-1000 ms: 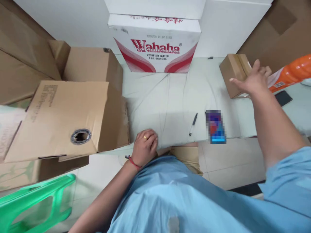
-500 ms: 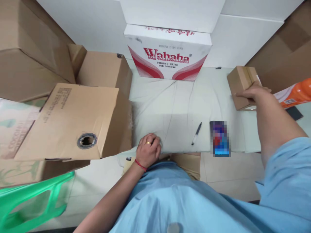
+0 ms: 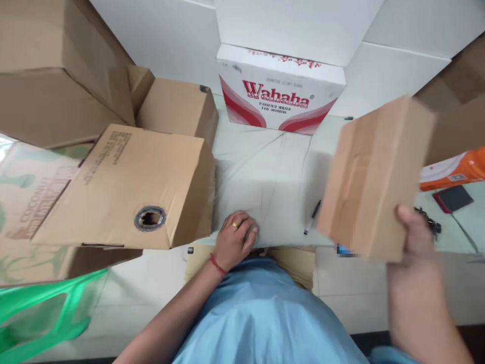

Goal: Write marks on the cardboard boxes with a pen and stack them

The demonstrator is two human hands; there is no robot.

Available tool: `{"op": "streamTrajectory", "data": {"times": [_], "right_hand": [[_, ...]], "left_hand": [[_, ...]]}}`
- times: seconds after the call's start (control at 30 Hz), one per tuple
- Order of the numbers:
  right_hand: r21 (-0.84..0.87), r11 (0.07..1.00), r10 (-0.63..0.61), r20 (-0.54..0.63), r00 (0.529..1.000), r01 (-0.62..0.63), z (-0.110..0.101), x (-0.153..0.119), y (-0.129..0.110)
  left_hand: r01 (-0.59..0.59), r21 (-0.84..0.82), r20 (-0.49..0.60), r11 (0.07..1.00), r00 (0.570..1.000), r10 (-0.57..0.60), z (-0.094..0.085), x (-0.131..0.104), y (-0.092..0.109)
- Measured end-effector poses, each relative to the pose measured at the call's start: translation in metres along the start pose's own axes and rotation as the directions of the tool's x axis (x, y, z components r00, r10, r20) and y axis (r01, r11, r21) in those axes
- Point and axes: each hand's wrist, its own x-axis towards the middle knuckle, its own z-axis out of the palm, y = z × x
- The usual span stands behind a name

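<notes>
The small brown box is up off the table, on the right side, and it leans over. It is made of plain cardboard, with flat sides and straight edges. A wide strip of shiny brown tape runs along its biggest side that shows. One end looks a bit blurry.

The right hand is gripping the box near its bottom corner. The thumb presses on the box's side, but the other fingers are hidden. The left hand rests at the table's front edge with its fingers curled in. I cannot tell if there is anything under it. It has a smooth gold ring and a thin red string at the wrist.

A thin black and clear pen lies just left of the box. The table has a pale cover with soft wrinkles. At the back stands a white box with red curves that says Wahaha. On the left, a big brown box has a round hole with a dark, rough rim. On the right lies a shiny orange bottle. Low on the left is a smooth green plastic stool.
</notes>
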Motion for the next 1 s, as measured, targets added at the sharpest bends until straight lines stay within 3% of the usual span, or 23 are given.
{"op": "streamTrajectory", "data": {"times": [0.03,0.07,0.13,0.2,0.27,0.33,0.5,0.67,0.77,0.9,1.0], "right_hand": [[0.121,0.975,0.169,0.138,0.976,-0.186,0.009,-0.031,-0.001],[0.179,0.916,0.295,0.305,0.906,-0.358,0.022,-0.060,-0.001],[0.213,0.788,0.404,0.529,0.746,-0.578,0.052,-0.108,-0.002],[0.217,0.706,0.418,0.641,0.644,-0.674,0.083,-0.139,-0.004],[0.232,0.670,0.404,0.683,0.608,-0.705,0.108,-0.157,-0.005],[0.243,0.673,0.376,0.701,0.606,-0.699,0.124,-0.167,-0.006],[0.206,0.719,0.330,0.739,0.587,-0.664,0.135,-0.175,-0.003],[0.302,0.755,0.225,0.715,0.662,-0.582,0.128,-0.170,0.005],[0.352,0.754,0.192,0.690,0.698,-0.555,0.119,-0.165,0.012],[0.318,0.817,0.209,0.614,0.761,-0.482,0.109,-0.168,0.024],[0.311,0.849,0.222,0.524,0.822,-0.427,0.106,-0.171,0.030]], "left_hand": [[0.019,-0.054,-0.001,0.998,1.000,-0.019,-0.004,0.000,0.000],[0.063,-0.136,0.002,0.989,0.998,-0.063,-0.010,0.000,0.001],[0.205,-0.380,0.050,0.902,0.978,-0.201,-0.024,0.001,0.005],[0.355,-0.621,0.190,0.698,0.933,-0.306,-0.041,0.001,0.012],[0.453,-0.738,0.350,0.500,0.891,-0.291,-0.057,0.002,0.022],[0.515,-0.756,0.450,0.404,0.857,-0.250,-0.067,0.001,0.033],[0.574,-0.711,0.487,0.406,0.819,-0.305,-0.066,-0.004,0.052],[0.487,-0.818,0.426,0.305,0.870,-0.247,-0.067,0.000,0.053],[0.471,-0.872,0.451,0.134,0.879,-0.158,-0.072,0.006,0.047],[0.544,-0.821,0.570,-0.175,0.794,-0.209,-0.066,0.007,0.039],[0.564,-0.782,0.623,-0.265,0.720,-0.306,-0.055,0.004,0.037]]}}
